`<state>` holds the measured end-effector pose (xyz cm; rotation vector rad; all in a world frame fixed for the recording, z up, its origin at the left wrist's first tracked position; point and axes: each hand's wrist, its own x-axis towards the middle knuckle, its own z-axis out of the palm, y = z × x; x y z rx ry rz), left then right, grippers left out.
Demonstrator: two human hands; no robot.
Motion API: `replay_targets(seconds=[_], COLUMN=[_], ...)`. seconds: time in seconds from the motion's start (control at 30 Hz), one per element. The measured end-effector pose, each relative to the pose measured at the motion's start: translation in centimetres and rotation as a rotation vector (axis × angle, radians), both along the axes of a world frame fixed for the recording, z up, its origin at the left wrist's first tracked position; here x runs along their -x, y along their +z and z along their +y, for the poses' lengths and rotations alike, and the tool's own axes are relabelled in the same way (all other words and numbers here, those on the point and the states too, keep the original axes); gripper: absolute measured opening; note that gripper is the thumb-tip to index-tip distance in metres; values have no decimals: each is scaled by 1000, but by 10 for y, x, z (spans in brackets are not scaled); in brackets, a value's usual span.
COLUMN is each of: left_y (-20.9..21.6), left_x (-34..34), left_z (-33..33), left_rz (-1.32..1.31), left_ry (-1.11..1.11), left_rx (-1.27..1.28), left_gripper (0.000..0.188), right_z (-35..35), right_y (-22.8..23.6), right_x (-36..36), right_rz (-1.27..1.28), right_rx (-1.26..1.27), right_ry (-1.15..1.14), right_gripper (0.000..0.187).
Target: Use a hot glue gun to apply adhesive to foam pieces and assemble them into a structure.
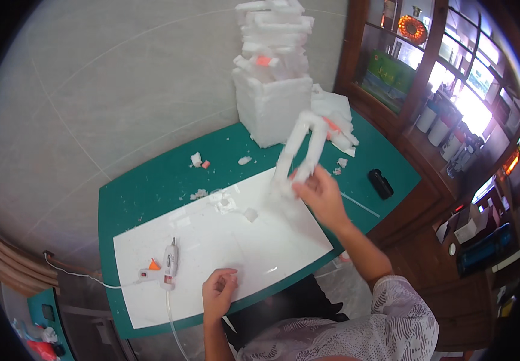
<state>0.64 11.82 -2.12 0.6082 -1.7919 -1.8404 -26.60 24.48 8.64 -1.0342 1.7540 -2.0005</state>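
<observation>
My right hand (pixel 323 195) is closed on the lower end of a white foam frame (pixel 315 147), a narrow open rectangle raised over the far right part of a white board (pixel 212 240). Its lower end is partly hidden and blurred by my fingers. My left hand (pixel 218 289) rests near the board's front edge with its fingers curled in; nothing shows in it. Left of that hand lies a white glue gun (pixel 170 262) with an orange trigger. From its rear a long clear glue stick (pixel 174 319) hangs over the table edge.
Foam scraps (pixel 197 159) lie on the green table (pixel 146 198). At the back stand a foam box (pixel 275 108) and a tall stack of foam pieces (pixel 277 30). A black case (pixel 381 184) and a clear stick (pixel 361 204) are at the right, beside a wooden cabinet (pixel 356 60).
</observation>
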Motion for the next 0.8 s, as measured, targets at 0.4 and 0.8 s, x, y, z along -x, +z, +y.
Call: replay_targets(seconds=[0.4,0.8], left_y=[8,6], left_x=[3,1], left_z=[7,8], left_rz=[-21,64], left_ry=[-41,-57], left_rx=[197,431], left_gripper=[13,15], right_z=[-27,-39], right_y=[56,195], right_x=[105,152], right_rz=[295,458], right_rx=[-234,-271], right_ry=[-101,-123], right_gripper=[41,50])
